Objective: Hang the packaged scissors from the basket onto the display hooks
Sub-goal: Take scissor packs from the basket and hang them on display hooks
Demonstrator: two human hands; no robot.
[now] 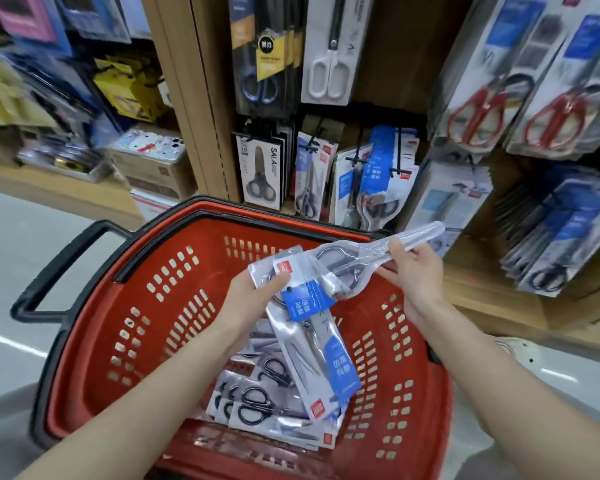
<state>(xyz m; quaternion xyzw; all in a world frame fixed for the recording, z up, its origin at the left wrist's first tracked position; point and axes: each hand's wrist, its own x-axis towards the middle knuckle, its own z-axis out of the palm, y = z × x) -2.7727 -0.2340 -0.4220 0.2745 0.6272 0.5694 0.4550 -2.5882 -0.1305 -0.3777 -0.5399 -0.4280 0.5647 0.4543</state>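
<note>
Scissors fill both hands over the basket [101,306]. The right hand [413,271] pinches a clear pack [350,268], its long axis slanting up-right toward the display hooks [356,160], which lie nearer that hand. The left hand [253,296] grips a blue-labelled pack [326,355] pointing down. The hang-holes are hard to make out.

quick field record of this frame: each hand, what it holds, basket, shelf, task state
left hand: grips blue-label scissors pack, possibly more than one, over the basket
right hand: pinches clear scissors pack, tip pointing up-right toward the shelf
basket: red, black rim and handle; loose packs lie in the bottom
display hooks: black, carrying hung packs behind the basket
task state: neither held pack is on a hook yet
</note>
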